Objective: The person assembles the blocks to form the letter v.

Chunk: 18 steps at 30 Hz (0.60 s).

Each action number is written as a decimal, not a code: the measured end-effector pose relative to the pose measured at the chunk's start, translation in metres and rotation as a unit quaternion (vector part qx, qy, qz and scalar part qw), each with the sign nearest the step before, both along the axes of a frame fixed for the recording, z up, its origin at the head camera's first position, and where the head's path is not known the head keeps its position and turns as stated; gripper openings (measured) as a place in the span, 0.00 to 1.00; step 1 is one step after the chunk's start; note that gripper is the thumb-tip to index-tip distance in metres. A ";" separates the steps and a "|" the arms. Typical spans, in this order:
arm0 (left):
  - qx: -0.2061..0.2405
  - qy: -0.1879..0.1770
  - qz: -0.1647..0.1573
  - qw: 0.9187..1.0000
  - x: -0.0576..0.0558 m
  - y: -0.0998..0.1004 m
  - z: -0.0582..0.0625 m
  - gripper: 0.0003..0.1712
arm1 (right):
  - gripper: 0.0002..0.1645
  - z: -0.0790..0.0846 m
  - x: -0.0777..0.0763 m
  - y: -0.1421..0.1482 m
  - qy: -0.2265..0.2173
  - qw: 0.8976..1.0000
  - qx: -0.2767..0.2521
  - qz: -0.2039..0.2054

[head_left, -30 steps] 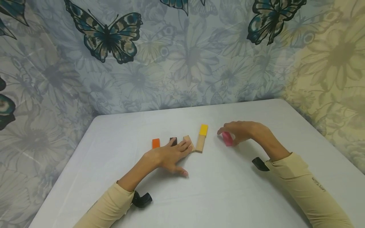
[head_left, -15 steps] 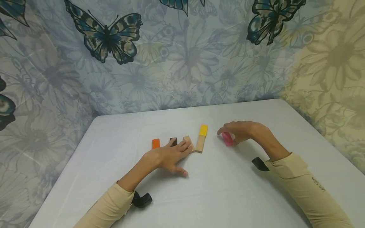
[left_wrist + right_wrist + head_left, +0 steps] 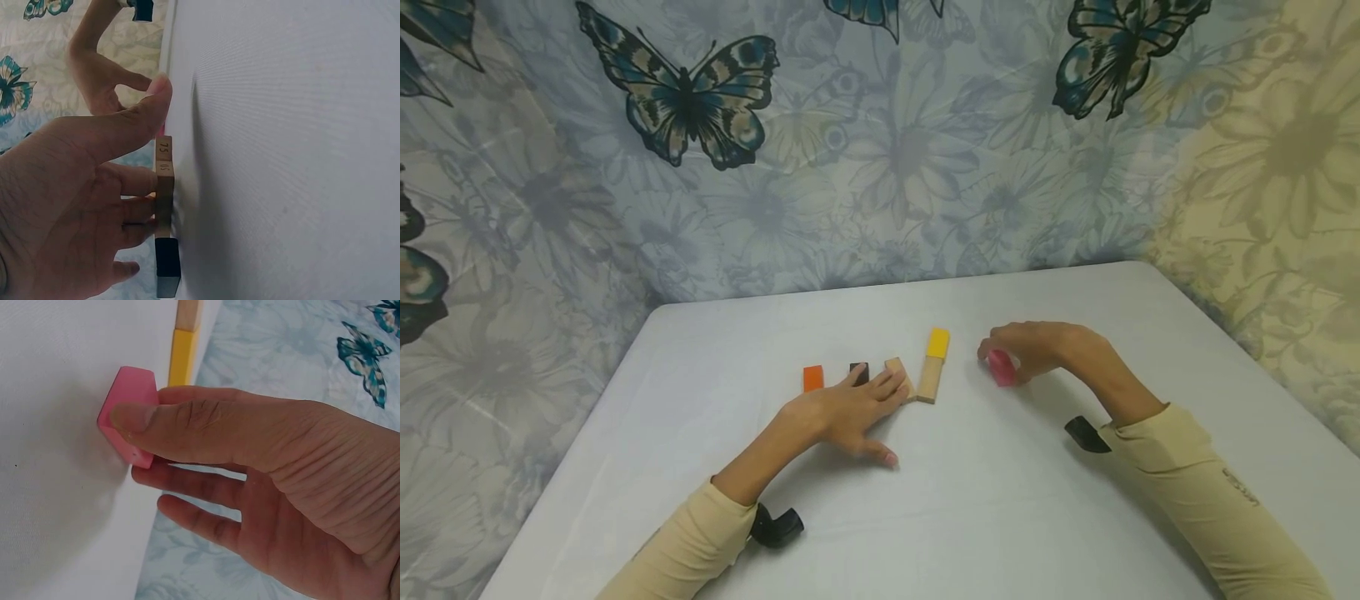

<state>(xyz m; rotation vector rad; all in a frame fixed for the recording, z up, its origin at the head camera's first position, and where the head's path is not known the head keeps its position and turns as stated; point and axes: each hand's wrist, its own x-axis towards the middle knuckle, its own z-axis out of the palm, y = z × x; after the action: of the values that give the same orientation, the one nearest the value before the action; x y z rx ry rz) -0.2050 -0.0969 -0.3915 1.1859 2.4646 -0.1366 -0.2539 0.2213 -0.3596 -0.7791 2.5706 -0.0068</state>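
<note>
My right hand (image 3: 1037, 346) pinches a small pink block (image 3: 140, 394) between thumb and fingers, close over the tabletop right of the other blocks. In the right wrist view the thumb lies across its face. My left hand (image 3: 846, 417) is spread with its fingers straight, fingertips right at a bare wooden block (image 3: 895, 371) and a black block (image 3: 860, 372). Seen from the left wrist, the wooden blocks (image 3: 164, 149) carry printed numbers and the black block (image 3: 167, 256) sits below them. The left hand partly hides this row.
A yellow block (image 3: 937, 343) meets the end of another wooden block (image 3: 928, 381), between the two hands. An orange block (image 3: 812, 378) lies left of the black one. All rest on a white-covered table (image 3: 925, 533), with a butterfly-patterned cloth (image 3: 887, 217) behind it.
The right fingertips have drawn in slightly around the pink block. The left hand keeps its place, and the head view has shifted a little.
</note>
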 end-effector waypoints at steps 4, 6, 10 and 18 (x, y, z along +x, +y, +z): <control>-0.006 0.000 0.000 1.000 0.000 0.001 0.000 0.61 | 0.27 0.001 0.000 0.000 0.004 1.000 0.004 0.014; -0.008 0.002 0.000 1.000 0.000 0.001 0.000 0.61 | 0.23 0.001 0.000 0.001 0.007 1.000 0.005 0.021; -0.006 0.002 0.001 1.000 -0.001 0.001 0.000 0.61 | 0.19 0.001 -0.001 0.002 0.011 1.000 0.006 0.028; -0.005 0.000 0.004 1.000 -0.001 0.000 -0.001 0.61 | 0.21 0.002 -0.001 0.002 0.011 1.000 -0.004 0.014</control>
<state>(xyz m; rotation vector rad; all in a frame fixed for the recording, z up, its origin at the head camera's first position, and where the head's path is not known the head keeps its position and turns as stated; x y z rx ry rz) -0.2061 -0.0966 -0.3927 1.1714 2.4657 -0.1458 -0.2549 0.2230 -0.3579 -0.8237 2.5817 -0.0004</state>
